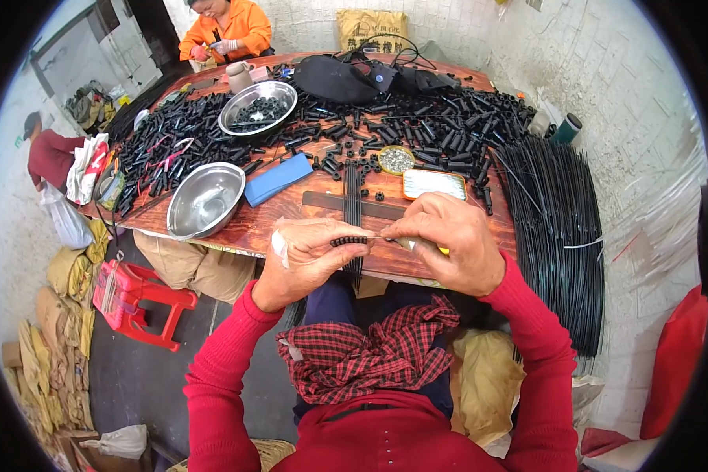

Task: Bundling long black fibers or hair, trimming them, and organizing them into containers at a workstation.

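My left hand (pixel 311 252), with a white patch near the thumb's base, pinches a short black ribbed piece (pixel 348 241) between thumb and fingers. My right hand (pixel 452 240) is closed just right of it. Its fingertips come close to the ribbed piece's end, and a thin tip sticks out from them. A bit of yellow shows under that hand, but what it grips is mostly hidden. Behind both hands, a bundle of thin black rods (pixel 353 189) crosses a flat dark bar (pixel 322 201) on the wooden table (pixel 283 212).
A metal bowl (pixel 206 200), blue block (pixel 278 178), round dish of small silver parts (pixel 396 160) and white tray (pixel 434 185) stand nearby. Black tubes (pixel 448 130) heap behind. Long black rods (pixel 558 236) hang at right. A co-worker (pixel 226 35) sits across; another person (pixel 51 153) is left.
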`<state>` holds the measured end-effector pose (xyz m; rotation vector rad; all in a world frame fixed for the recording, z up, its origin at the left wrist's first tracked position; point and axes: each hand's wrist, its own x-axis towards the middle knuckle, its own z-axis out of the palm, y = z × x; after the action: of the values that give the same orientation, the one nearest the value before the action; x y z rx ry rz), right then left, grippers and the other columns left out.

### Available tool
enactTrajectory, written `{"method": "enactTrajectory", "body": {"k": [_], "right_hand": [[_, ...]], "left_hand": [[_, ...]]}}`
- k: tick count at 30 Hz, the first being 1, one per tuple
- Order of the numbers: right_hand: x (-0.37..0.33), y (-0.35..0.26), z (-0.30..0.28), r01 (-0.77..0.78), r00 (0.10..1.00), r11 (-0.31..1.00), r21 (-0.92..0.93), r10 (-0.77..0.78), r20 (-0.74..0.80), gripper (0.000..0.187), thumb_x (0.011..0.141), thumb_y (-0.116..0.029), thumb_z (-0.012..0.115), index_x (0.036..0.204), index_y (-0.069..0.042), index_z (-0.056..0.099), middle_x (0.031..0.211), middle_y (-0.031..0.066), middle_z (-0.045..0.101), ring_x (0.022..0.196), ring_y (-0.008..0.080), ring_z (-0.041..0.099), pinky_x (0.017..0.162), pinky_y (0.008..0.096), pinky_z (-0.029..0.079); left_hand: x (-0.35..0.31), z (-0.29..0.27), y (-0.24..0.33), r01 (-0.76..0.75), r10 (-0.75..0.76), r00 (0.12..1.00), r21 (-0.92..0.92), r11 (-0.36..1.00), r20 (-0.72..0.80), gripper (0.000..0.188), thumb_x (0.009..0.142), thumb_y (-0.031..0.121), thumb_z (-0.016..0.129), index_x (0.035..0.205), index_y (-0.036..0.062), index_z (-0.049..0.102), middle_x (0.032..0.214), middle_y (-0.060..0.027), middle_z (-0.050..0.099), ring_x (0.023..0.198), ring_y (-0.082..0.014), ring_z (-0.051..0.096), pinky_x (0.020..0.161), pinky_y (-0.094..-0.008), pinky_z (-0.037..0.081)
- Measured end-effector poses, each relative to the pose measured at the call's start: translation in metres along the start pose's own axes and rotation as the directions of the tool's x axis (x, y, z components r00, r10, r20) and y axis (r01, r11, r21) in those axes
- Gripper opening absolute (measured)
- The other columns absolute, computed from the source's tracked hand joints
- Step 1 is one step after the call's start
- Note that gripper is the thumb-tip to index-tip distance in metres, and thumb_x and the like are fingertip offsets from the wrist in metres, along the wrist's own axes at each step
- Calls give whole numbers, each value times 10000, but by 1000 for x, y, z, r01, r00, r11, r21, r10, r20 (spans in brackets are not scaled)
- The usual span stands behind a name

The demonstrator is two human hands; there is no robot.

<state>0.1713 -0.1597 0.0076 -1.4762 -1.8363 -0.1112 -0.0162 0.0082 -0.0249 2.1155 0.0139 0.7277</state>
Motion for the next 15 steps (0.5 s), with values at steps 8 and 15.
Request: {"method": "enactTrajectory", "body": {"k": [8, 15], "right_hand": [[-3, -6, 3, -108, 994, 990, 93, 110, -18, 303, 690, 16, 694, 986, -49, 704, 883, 111, 615, 782, 295, 624, 713, 408, 505], [-3, -11, 13, -44, 995, 999, 27, 46, -85, 319, 720, 63, 684, 1026, -29, 686, 901, 132, 587, 775, 281, 622, 673, 376, 499]], "left_hand": [[2, 2, 0, -69, 70, 997, 36, 997, -14, 233, 833, 9, 779, 1065, -6, 768, 893, -110, 775, 796, -157, 739, 709, -267, 574], [1, 2, -1, -56, 57, 998, 61, 997, -8, 230, 831, 22, 790, 1059, 2, 771, 880, -101, 774, 766, -149, 731, 675, -266, 562]]}}
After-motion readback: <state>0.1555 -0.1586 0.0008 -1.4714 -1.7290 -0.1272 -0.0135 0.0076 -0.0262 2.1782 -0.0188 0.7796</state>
